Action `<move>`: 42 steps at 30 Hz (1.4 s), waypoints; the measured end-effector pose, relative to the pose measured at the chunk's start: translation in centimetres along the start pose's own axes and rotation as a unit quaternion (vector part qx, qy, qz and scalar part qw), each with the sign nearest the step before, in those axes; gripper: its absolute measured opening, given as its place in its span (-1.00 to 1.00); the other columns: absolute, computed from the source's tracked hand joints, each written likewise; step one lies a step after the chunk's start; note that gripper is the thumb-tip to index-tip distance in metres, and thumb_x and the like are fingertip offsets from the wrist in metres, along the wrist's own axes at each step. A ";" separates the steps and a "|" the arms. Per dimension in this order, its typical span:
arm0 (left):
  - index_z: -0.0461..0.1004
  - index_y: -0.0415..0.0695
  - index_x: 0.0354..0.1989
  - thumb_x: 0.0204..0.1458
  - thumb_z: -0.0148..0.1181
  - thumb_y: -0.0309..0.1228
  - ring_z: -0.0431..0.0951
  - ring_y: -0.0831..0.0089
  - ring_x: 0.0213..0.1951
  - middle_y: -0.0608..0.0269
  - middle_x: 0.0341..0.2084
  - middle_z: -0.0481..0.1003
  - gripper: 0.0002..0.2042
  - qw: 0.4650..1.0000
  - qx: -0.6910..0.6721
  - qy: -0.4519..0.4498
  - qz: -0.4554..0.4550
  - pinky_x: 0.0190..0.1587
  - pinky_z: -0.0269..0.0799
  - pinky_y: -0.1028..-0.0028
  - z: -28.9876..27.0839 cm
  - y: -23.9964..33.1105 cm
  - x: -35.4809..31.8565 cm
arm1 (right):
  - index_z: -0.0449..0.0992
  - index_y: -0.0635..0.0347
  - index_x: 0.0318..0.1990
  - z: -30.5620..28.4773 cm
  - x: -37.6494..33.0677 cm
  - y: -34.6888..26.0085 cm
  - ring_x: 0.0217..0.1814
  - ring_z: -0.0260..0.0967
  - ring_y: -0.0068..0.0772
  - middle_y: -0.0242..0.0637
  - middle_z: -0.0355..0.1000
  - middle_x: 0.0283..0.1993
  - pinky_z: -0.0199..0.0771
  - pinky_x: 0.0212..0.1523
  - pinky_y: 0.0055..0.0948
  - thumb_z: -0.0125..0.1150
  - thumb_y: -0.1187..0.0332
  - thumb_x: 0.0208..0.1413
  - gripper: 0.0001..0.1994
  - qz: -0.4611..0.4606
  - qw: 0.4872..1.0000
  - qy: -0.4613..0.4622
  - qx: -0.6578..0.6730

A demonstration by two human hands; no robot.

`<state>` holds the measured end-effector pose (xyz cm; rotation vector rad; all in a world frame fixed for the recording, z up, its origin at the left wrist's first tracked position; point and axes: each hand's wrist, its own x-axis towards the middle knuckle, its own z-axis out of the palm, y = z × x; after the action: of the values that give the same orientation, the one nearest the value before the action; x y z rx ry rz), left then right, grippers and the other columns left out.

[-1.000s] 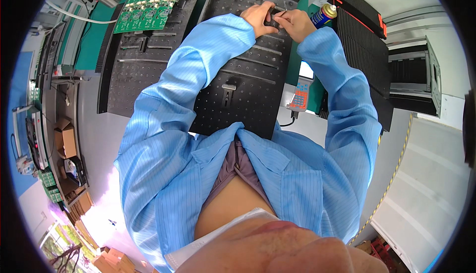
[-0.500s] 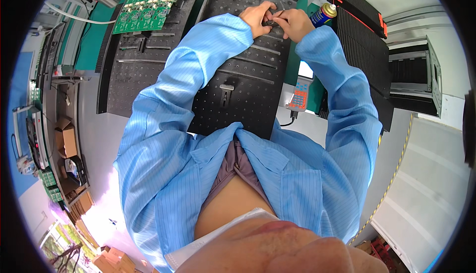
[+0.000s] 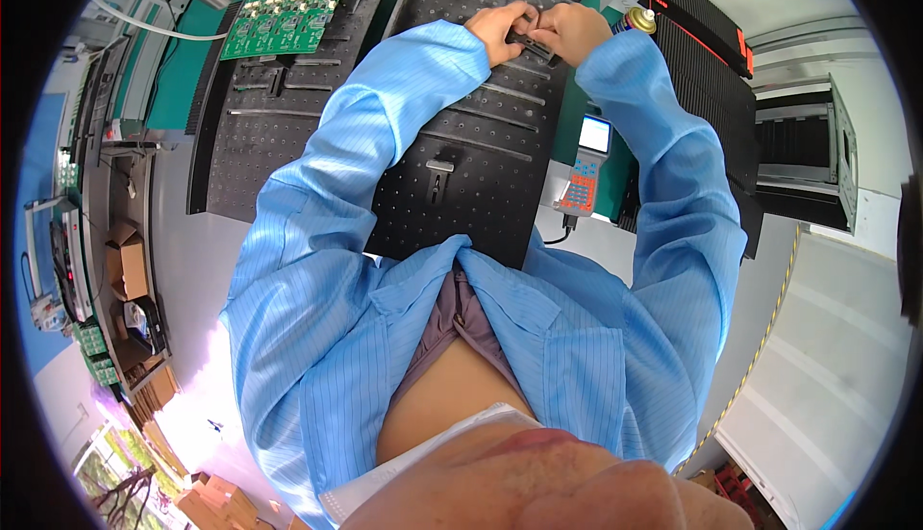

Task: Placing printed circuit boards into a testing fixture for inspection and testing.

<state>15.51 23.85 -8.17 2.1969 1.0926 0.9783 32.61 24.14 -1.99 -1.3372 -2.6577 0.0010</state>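
Near the far end of a black perforated metal plate (image 3: 471, 150), both hands work close together on a small dark bracket-like piece (image 3: 535, 47). My left hand (image 3: 500, 32) has its thumb and fingers curled at the piece's left end. From the right, my right hand (image 3: 571, 32) pinches it with bent fingers, hiding part of it. Whether the piece is fixed to the plate I cannot tell. A similar small metal clip (image 3: 439, 174) sits in a slot nearer to me on the same plate.
To the left, a second black plate (image 3: 255, 160) bears a green circuit board panel (image 3: 288, 11). A spray can (image 3: 638, 20) stands just beyond my right wrist. A handheld device with orange keys (image 3: 581, 184) lies right of the plate, near stacked black ribbed parts (image 3: 697, 83).
My right hand has turned and shifted slightly, its fingers now folded over the dark piece, more of which shows. The right sleeve now covers more of the spray can.
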 end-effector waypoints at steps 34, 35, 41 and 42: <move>0.56 -0.14 -0.55 -0.28 0.31 -0.50 0.41 0.45 -0.54 0.36 -0.54 0.49 -0.92 0.998 -0.025 0.051 -0.029 -0.40 0.34 0.54 0.7 -0.3 0.0 | 0.54 0.22 -0.48 0.5 0.8 1.7 -0.62 0.21 -0.47 -0.40 0.36 -0.62 0.22 -0.57 -0.52 0.20 0.36 -0.09 -0.88 0.056 0.904 0.047 0.422; 0.56 -0.14 -0.55 -0.28 0.30 -0.50 0.42 0.45 -0.53 0.37 -0.53 0.49 -0.92 0.998 -0.017 0.049 -0.030 -0.39 0.34 0.54 0.6 -0.4 -0.1 | 0.53 0.22 -0.45 0.0 1.1 1.6 -0.61 0.20 -0.53 -0.42 0.35 -0.61 0.19 -0.57 -0.57 0.19 0.37 -0.07 -0.89 0.081 0.888 0.030 0.451; 0.57 -0.12 -0.53 -0.27 0.28 -0.50 0.45 0.43 -0.50 0.37 -0.52 0.50 -0.93 0.999 0.003 0.041 -0.017 -0.37 0.36 0.52 0.6 -0.3 0.1 | 0.50 0.22 -0.29 0.1 2.0 1.2 -0.57 0.15 -0.73 -0.49 0.30 -0.59 0.10 -0.56 -0.74 0.15 0.44 0.00 -0.88 0.130 0.869 0.061 0.473; 0.57 -0.11 -0.53 -0.27 0.27 -0.50 0.45 0.42 -0.49 0.37 -0.53 0.51 -0.93 0.999 0.002 0.043 -0.014 -0.37 0.37 0.51 0.6 -0.3 0.2 | 0.49 0.22 -0.27 0.6 2.0 1.3 -0.57 0.15 -0.73 -0.49 0.29 -0.60 0.10 -0.56 -0.75 0.13 0.45 0.01 -0.87 0.114 0.884 0.098 0.442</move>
<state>15.94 24.10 -8.72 2.1544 1.1617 1.0672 32.34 26.56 -2.42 -1.1885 -1.8763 0.9269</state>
